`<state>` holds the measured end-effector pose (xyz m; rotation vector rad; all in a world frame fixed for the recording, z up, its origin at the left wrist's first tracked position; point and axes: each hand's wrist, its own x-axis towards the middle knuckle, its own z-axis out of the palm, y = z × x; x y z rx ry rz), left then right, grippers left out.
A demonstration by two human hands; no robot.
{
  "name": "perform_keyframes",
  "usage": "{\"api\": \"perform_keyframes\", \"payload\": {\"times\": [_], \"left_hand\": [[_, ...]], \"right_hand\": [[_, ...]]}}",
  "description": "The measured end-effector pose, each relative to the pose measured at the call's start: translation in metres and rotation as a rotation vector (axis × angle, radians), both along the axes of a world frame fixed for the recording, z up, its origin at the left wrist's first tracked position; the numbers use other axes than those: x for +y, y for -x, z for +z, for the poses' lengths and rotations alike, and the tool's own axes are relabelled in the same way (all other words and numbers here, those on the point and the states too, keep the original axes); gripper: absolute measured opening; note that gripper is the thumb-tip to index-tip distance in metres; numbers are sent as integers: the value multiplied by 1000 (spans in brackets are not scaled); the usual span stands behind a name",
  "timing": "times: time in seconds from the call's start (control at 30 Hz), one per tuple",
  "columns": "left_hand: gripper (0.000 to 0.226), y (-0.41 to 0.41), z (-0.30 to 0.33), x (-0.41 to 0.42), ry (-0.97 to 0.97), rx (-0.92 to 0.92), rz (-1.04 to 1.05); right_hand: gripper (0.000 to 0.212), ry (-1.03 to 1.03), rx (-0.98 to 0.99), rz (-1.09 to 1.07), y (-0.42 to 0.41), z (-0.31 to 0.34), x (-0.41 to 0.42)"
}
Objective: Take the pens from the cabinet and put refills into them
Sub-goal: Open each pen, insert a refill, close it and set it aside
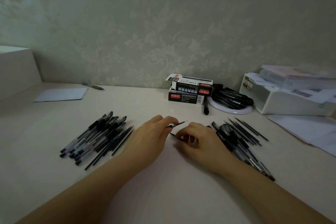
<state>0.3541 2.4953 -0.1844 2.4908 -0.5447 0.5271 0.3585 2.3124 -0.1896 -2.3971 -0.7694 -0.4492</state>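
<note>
Between two heaps of pens on the pale desk (pixel 163 178), my hands are working over a bare strip of surface. My left hand (pixel 152 138) is pinching a pen (pixel 179 124) at its grip end, fingers curled round it, the metal tip pointing up and right, clear of the desk. My right hand (pixel 198 142) is resting just beside it with fingers curled under; a thin dark part (pixel 172 134) is showing at its fingertips, but I cannot tell what it is or how firmly it is being held.

To the left, a pile of pens and refills (pixel 98 138) is lying near my left forearm. To the right, a second pile (pixel 240 138) is touching my right wrist.

Toward the wall, two stacked boxes (pixel 189 90) are sitting, the upper one reading "1120". Beside them, a white round dish (pixel 231 109) is holding more black pens, next to a white tray of papers (pixel 283 96). Far left, a paper sheet (pixel 61 94) and a green pen (pixel 92 86) are lying.
</note>
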Motion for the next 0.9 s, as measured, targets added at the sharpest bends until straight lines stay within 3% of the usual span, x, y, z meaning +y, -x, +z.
{"api": "perform_keyframes", "payload": {"times": [0.1, 0.23, 0.43, 0.53, 0.6, 0.7, 0.8, 0.9], "left_hand": [[28, -1, -1, -1, 81, -19, -32], [28, 3, -1, -7, 141, -90, -131], [31, 3, -1, -7, 142, -113, -150], [27, 2, -2, -4, 137, -89, -112], [23, 0, -2, -2, 125, -77, -76], [20, -1, -1, 1, 132, -68, -37], [18, -2, 0, 4, 122, -67, -6], [16, -1, 2, 5, 95, -69, 8]], "right_hand": [[6, -238, 41, -102, 0, 4, -2], [11, -655, 409, -53, 2, 7, -2], [21, -976, 664, -25, 1, 6, -2], [16, -1178, 642, -114, -7, 12, -9], [16, -1280, 509, -211, -11, 21, -20], [14, -1151, 228, -357, -15, 30, -41], [13, -655, -13, -518, -20, 30, -61], [16, -252, -99, -632, -27, 21, -76]]}}
